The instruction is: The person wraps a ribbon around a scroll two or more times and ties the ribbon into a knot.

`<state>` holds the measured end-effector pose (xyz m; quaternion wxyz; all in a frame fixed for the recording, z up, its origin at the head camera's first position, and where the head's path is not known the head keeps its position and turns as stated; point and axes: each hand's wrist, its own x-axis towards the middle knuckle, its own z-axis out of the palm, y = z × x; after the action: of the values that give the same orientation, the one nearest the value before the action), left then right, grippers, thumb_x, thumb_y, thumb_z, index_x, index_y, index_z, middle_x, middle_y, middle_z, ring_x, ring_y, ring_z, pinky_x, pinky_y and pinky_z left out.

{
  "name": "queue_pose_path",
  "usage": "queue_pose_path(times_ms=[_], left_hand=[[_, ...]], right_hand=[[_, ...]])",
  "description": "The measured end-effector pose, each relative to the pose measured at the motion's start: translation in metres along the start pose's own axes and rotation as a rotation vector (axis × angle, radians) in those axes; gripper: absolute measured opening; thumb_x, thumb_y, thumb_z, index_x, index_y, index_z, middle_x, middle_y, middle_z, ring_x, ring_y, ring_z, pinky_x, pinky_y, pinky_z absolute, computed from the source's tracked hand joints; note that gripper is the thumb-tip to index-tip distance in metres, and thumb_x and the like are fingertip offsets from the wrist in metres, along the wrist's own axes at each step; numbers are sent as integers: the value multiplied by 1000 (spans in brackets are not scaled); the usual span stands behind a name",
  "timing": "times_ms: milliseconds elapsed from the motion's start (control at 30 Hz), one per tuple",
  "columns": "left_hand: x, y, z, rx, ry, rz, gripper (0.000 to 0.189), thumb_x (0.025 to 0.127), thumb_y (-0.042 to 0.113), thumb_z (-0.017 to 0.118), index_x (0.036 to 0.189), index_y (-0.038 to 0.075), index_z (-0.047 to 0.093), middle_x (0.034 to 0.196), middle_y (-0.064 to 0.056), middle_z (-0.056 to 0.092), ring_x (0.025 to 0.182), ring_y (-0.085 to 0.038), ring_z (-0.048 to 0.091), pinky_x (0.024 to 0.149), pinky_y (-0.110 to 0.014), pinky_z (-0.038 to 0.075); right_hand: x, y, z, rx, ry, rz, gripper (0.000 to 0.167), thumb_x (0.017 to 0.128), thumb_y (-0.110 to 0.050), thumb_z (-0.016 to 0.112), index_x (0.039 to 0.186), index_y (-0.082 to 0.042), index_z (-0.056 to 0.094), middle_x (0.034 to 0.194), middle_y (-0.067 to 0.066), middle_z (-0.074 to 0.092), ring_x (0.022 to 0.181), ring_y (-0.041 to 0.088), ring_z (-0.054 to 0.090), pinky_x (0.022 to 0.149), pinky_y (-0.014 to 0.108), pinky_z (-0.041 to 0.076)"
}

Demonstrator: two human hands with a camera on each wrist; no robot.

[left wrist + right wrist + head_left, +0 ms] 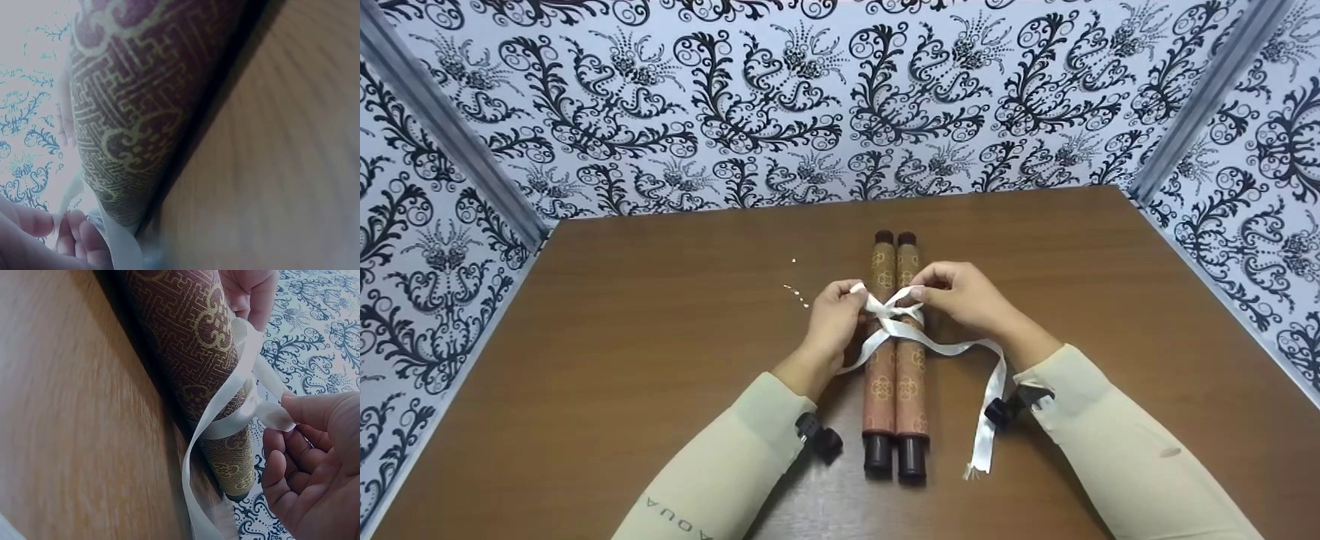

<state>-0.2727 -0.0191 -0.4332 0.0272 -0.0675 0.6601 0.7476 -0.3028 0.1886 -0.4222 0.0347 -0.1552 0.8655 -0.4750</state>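
Two patterned scrolls (881, 388) with dark end knobs lie side by side on the table, pointing away from me. A white ribbon (915, 332) wraps round their middle and crosses on top in loops. My left hand (832, 315) pinches a ribbon loop between thumb and forefinger at the left scroll. On the other side, my right hand (964, 296) pinches a second loop; the right wrist view shows this ribbon loop (275, 417) between thumb and fingertips. One long ribbon tail hangs over the right scroll onto the table, its end frayed. Part of the knot is hidden by the fingers.
The brown wooden table (660, 337) extends around the scrolls. Small white scraps (797, 294) lie left of them. Patterned panels (810, 97) stand along the back and both sides. A small black camera (819, 439) is strapped at each wrist.
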Motion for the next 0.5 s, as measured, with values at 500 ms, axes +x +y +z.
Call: queue_pose_path(times_ms=[500], left_hand=[[-22,23,-3,1179,-341,1023,16,99,16,68,113,13,75,110,-1,76,106,-22,68,95,-42,53]], right_hand=[[-1,-4,1,-4,-28,-56,15,97,-17,73,103,-3,75,97,10,75,88,14,66,80,21,53]])
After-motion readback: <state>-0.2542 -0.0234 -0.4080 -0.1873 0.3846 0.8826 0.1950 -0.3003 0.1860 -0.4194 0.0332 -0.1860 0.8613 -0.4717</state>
